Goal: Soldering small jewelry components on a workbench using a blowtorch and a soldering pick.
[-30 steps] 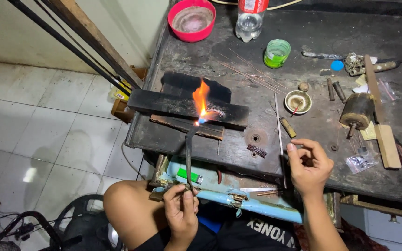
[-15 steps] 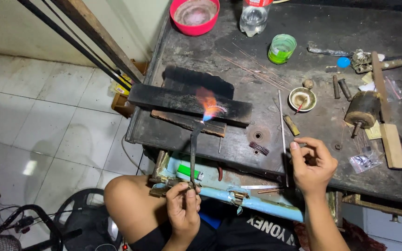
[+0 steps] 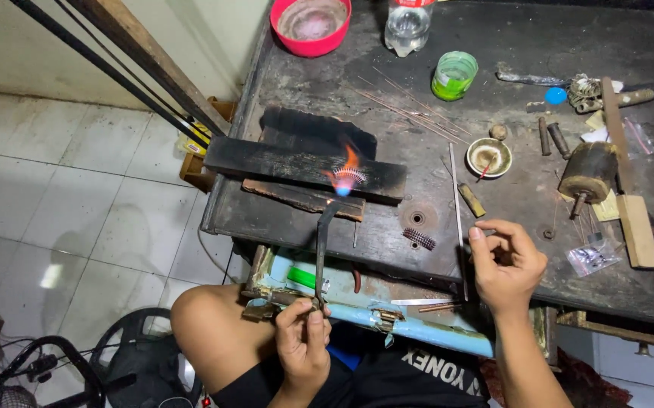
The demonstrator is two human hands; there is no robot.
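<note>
My left hand (image 3: 302, 341) grips the rear end of a thin dark torch (image 3: 321, 249) that reaches up to a charred black block (image 3: 296, 163) on the workbench (image 3: 508, 219). A small orange and blue flame (image 3: 346, 172) burns at the torch tip over a little comb-like coiled piece (image 3: 352, 176) on the block. My right hand (image 3: 504, 264) hovers at the bench's front edge, fingers curled, pinching the lower part of a long thin metal rod (image 3: 456, 198). A second small coiled piece (image 3: 419, 239) lies on the bench between the two hands.
On the bench stand a red bowl (image 3: 310, 24), a clear plastic bottle (image 3: 407, 26), a green cup (image 3: 454, 75), a small white dish (image 3: 488, 156), thin wires (image 3: 410, 106), a wooden mallet (image 3: 588, 172) and a wooden stick (image 3: 629, 181). An open light-blue drawer (image 3: 387, 317) sits under the edge. Tiled floor lies left.
The tall orange flame has shrunk and moved right along the block. My right hand has shifted slightly on the rod.
</note>
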